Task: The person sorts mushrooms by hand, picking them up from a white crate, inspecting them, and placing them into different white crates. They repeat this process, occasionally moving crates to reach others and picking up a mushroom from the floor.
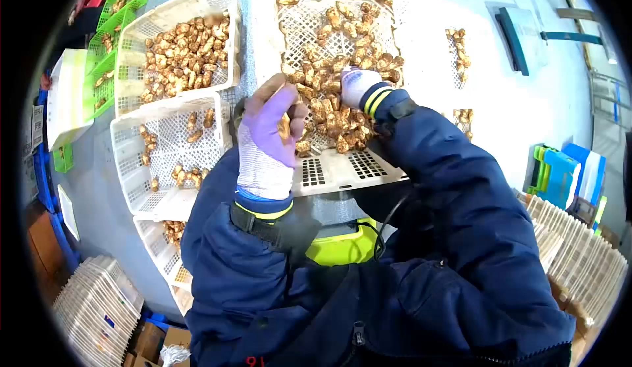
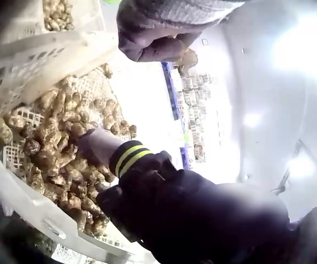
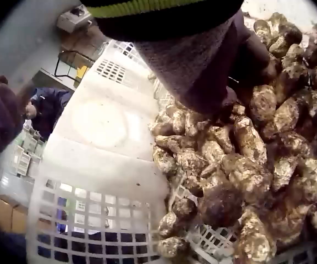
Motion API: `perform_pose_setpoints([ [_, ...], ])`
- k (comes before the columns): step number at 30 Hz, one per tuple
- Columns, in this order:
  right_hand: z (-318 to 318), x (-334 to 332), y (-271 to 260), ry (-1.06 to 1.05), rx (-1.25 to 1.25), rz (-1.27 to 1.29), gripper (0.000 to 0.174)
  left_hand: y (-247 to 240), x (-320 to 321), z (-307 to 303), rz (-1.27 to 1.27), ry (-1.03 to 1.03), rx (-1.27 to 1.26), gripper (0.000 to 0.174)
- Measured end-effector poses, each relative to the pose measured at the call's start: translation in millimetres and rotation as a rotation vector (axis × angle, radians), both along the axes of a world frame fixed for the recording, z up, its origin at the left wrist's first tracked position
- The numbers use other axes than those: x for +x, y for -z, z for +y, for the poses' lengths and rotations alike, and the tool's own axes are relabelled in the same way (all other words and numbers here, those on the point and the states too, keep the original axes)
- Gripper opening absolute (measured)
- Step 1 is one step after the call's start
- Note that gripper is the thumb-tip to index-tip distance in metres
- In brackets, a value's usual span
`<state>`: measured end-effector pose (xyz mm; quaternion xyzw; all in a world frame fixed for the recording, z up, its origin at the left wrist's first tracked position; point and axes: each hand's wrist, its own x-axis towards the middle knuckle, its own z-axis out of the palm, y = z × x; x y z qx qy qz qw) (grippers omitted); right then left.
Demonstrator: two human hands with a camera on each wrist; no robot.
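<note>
Stubby brown-and-white mushrooms (image 1: 332, 120) lie heaped in a white mesh crate (image 1: 349, 181) in front of me. My left hand (image 1: 266, 130), in a purple and white glove, is raised at the crate's left side. Its fingers curl round a mushroom, whose tan end (image 2: 187, 61) sticks out past them in the left wrist view. The right hand (image 1: 362, 85), gloved too, reaches down into the heap. Seen from the right wrist, that hand's fingers (image 3: 254, 58) are among the mushrooms; their tips are hidden, and I cannot tell whether they grip one.
On the left stand a white crate (image 1: 125, 77) full of mushrooms and a second crate (image 1: 122, 163) with several small groups. Green baskets (image 1: 122, 21) line the far left. Two small mushroom rows (image 1: 459, 54) lie to the right, near a teal-edged device (image 1: 513, 41).
</note>
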<state>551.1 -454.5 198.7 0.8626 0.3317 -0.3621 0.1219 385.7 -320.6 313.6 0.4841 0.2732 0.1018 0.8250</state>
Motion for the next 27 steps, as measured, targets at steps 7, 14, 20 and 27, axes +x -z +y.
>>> perform_pose_setpoints([
  [7, -40, 34, -32, -0.11, -0.045, -0.013, 0.035, -6, -7, 17, 0.065, -0.13, -0.256, 0.035],
  [14, 8, 40, -2, -0.145, 0.227, -0.192, 0.055, -7, -5, 7, -0.001, 0.005, 0.197, 0.034],
  [20, -10, 50, -1, 0.047, 0.336, -0.212, 0.034, 12, 0, 6, 0.106, -0.012, -0.078, 0.036],
  [27, 2, 10, -153, 0.052, 0.799, 0.239, 0.047, 0, 7, -11, 0.036, 0.064, -0.378, 0.044],
])
